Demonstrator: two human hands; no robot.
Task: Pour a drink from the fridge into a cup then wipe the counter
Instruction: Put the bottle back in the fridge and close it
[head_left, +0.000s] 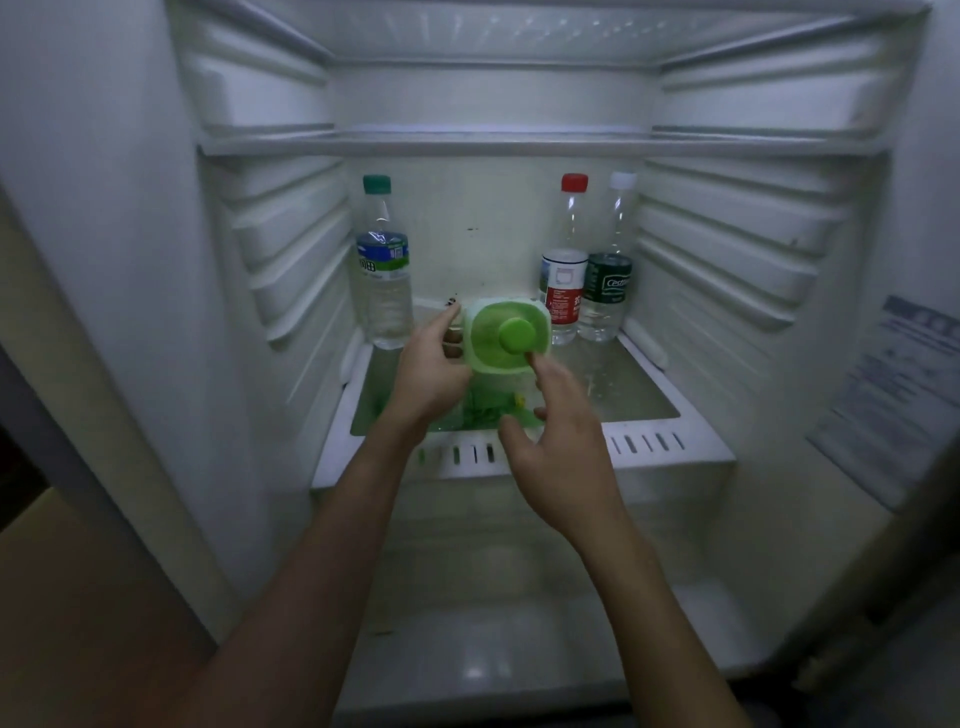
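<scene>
The white inside of an open fridge (727, 291) is filling the view, its ribbed walls standing on both sides and a glass shelf (670, 441) lying across the middle. A green-topped jug (485, 332) with a round green cap (518, 335) is sitting at the front middle of that shelf, tilted toward the camera so that its top is showing. The left hand (431, 371) is gripping the jug at its left side, fingers curling in by the handle and thumb pointing up. The right hand (563, 436) is hovering just before the jug, its fingers spread and relaxed, the index fingertip touching the jug's edge below the cap. At the back, a green-capped bottle (384, 270) is standing on the left, while a red-capped bottle (564, 275) and a white-capped bottle (608, 275) are standing together on the right. A printed sticker (893, 395) is showing on the far right.
</scene>
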